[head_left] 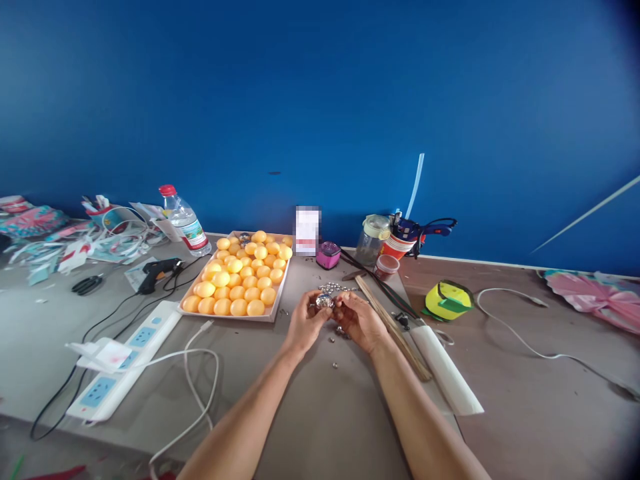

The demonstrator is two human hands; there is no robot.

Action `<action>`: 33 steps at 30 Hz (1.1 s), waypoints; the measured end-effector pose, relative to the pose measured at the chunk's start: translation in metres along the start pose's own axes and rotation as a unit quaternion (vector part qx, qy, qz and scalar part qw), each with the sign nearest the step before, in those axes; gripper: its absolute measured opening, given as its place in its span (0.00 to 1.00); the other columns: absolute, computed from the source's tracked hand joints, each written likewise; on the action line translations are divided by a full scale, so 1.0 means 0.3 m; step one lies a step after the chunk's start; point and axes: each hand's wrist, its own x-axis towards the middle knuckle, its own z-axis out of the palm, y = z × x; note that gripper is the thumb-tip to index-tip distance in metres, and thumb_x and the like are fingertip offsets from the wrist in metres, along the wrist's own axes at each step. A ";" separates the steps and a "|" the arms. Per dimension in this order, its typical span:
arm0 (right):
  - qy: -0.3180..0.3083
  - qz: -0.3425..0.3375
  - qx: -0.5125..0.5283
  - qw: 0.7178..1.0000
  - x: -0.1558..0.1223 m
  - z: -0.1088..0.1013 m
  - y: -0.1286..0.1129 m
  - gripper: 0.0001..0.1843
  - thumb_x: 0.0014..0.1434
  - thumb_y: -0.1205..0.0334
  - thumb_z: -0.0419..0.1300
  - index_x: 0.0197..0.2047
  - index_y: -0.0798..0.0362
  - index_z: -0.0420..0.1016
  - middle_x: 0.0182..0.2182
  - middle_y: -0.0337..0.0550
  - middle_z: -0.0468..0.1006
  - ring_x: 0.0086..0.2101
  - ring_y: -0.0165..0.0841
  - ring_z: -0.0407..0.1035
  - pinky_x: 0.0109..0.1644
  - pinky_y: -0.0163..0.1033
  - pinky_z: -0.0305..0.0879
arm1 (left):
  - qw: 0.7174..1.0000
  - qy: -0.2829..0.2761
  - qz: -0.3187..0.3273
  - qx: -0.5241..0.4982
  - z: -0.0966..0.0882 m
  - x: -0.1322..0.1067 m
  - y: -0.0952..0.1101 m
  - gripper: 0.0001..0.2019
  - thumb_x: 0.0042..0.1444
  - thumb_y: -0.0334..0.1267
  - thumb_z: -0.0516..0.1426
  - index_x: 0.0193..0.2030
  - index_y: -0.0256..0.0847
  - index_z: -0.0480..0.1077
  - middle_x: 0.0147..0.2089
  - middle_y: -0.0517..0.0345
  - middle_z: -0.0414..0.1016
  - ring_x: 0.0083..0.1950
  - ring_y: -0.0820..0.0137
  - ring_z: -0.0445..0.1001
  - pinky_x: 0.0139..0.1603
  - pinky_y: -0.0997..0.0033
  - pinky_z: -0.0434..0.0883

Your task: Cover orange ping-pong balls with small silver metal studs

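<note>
In the middle of the table, my left hand [306,323] is closed around a shiny silver ball [325,301] with an uneven surface. My right hand [361,321] is beside it, thumb and fingers pinched together close to the ball's right side. Whatever sits between those fingertips is too small to make out. Just beyond both hands lies a cluster of small shiny silver pieces [339,287]. A few more lie below the fingers, including a loose silver piece [335,365] nearer to me.
A shallow box [274,316] of orange balls [235,279] stands left, near a water bottle [189,225], glue gun [155,272] and power strip [125,360]. On the right lie wooden sticks [395,330], a white roll [446,370] and a yellow-green object [447,300]. A blue wall [320,100] rises behind.
</note>
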 end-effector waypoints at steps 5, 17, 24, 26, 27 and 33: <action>0.036 -0.036 -0.021 0.998 0.012 -0.010 0.008 0.11 0.44 0.58 0.67 0.25 0.53 0.70 0.22 0.33 0.68 0.19 0.23 0.59 0.29 0.34 0.64 | 0.999 0.016 -0.008 0.042 0.010 -0.006 0.031 0.19 0.46 0.44 0.62 0.43 0.39 0.66 0.40 0.55 0.71 0.34 0.72 0.71 0.36 0.72 0.69; 0.081 -0.080 -0.095 0.989 0.025 0.007 0.021 0.11 0.42 0.58 0.66 0.26 0.53 0.69 0.19 0.30 0.63 0.19 0.23 0.57 0.28 0.33 0.62 | 0.992 0.076 -0.020 0.095 -0.020 0.034 0.017 0.21 0.46 0.49 0.60 0.42 0.36 0.67 0.33 0.58 0.71 0.28 0.72 0.70 0.31 0.73 0.67; 0.080 -0.116 -0.170 0.975 0.030 0.007 0.033 0.09 0.42 0.58 0.64 0.28 0.52 0.71 0.23 0.33 0.68 0.21 0.25 0.60 0.28 0.34 0.61 | 0.997 0.067 -0.012 0.048 -0.031 0.034 0.011 0.21 0.48 0.55 0.56 0.35 0.37 0.68 0.30 0.58 0.72 0.25 0.73 0.68 0.27 0.73 0.65; 0.084 -0.122 -0.179 0.973 0.032 0.006 0.038 0.10 0.42 0.58 0.64 0.29 0.52 0.71 0.22 0.34 0.68 0.21 0.25 0.60 0.28 0.34 0.61 | 0.997 0.067 -0.012 0.046 -0.029 0.029 0.013 0.21 0.48 0.55 0.56 0.34 0.37 0.68 0.29 0.58 0.72 0.23 0.73 0.68 0.25 0.73 0.65; 0.087 -0.128 -0.182 0.971 0.035 0.005 0.040 0.10 0.42 0.58 0.63 0.29 0.52 0.71 0.22 0.33 0.67 0.21 0.25 0.60 0.28 0.34 0.60 | 0.996 0.069 -0.009 0.047 -0.028 0.029 0.013 0.20 0.48 0.54 0.57 0.35 0.37 0.68 0.30 0.59 0.72 0.25 0.73 0.69 0.27 0.73 0.66; 0.107 -0.155 -0.189 0.964 0.055 0.025 0.022 0.11 0.42 0.58 0.63 0.27 0.55 0.70 0.16 0.31 0.64 0.19 0.24 0.56 0.27 0.34 0.57 | 0.996 0.082 0.020 0.015 -0.030 0.041 0.004 0.16 0.43 0.45 0.61 0.36 0.38 0.67 0.35 0.58 0.71 0.34 0.71 0.71 0.36 0.69 0.71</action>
